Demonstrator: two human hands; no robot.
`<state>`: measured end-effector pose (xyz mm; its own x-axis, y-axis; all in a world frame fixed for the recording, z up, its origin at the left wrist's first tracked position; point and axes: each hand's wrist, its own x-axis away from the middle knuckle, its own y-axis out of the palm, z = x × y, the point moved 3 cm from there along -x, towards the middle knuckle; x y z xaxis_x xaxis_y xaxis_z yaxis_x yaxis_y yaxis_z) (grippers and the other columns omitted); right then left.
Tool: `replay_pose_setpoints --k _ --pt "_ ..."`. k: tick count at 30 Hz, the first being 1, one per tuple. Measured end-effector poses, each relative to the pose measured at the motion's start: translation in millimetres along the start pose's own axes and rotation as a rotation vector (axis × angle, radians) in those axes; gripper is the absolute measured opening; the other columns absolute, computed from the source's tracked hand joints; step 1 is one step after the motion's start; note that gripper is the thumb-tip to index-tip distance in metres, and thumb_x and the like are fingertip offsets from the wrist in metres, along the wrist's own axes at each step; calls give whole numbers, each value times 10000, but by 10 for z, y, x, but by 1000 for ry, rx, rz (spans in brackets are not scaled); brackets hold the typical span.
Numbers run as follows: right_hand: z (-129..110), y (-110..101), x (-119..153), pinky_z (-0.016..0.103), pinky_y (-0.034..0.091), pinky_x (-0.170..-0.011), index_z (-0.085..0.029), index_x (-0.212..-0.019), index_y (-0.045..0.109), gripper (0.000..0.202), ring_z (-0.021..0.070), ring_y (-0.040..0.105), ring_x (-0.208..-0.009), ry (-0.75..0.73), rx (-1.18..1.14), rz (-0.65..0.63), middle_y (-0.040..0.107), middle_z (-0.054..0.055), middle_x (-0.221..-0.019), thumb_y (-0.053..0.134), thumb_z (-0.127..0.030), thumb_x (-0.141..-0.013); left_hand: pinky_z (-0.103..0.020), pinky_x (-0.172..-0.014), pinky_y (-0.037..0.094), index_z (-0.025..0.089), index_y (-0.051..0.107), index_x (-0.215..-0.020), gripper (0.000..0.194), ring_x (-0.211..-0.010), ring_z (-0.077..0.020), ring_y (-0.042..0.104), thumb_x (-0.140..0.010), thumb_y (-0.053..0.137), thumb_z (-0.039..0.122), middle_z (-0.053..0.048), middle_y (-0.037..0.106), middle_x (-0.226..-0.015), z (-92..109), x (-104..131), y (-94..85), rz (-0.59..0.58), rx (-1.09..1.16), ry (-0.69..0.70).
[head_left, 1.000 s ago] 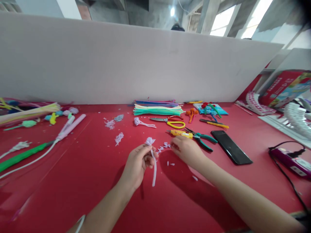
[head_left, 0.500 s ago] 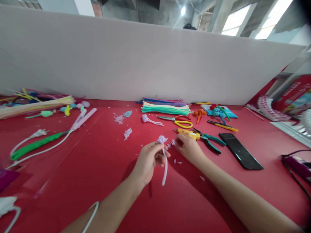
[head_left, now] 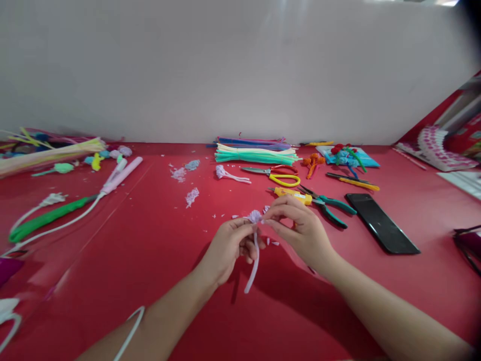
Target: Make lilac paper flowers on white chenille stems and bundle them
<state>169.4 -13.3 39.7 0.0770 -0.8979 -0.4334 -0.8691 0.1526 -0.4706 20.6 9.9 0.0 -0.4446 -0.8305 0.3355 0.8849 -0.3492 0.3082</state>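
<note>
assembly seems in hand: left hand (head_left: 226, 246) pinches lilac flower (head_left: 255, 216), right hand (head_left: 306, 231) seemingly pinches small petal (head_left: 262, 221) beside it; joining needs steady aim.

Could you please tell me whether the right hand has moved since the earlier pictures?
Yes: against the yellow tool on the table, the right hand has come nearer the person, its fingertips leftward to the lilac flower in the left hand.
</note>
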Motion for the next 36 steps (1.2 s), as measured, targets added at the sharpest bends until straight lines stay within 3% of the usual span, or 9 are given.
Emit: replay_pose_setpoints --k 12,26,33,36 --pt "89 79 3 321 450 -786 -223 -794 672 82 166 567 -839 -16 100 20 588 16 -827 613 -171 -817 -140 -326 381 140 590 -723 101 -339 -74 511 -785 555 212 -55 666 -538 -11 37 41 -15 14 -35" --pt "6 91 66 341 439 -740 -199 -835 579 103 178 544 -801 -385 386 65 594 53 -835 502 -155 -887 -150 -343 409 153 553 -682 162 -355 -78 535 -828 529 218 -22 654 -549 -2 57 43 -54 -63 56" --pt "13 113 81 354 444 -729 -195 -865 587 98 189 546 -793 -429 416 84 599 58 -829 518 -125 -866 -157 -342 406 155 547 -661 186 -346 -82 530 -827 547 238 -5 639 -516 28 46 57 -47 -87 74" --pt "-29 70 71 339 452 -728 -194 -887 589 84 183 543 -814 -347 282 141 585 61 -866 556 -131 -841 -180 -382 453 159 570 -689 171 -380 -97 558 -830 560 256 15 623 -509 42 49 30 -5 -157 146"
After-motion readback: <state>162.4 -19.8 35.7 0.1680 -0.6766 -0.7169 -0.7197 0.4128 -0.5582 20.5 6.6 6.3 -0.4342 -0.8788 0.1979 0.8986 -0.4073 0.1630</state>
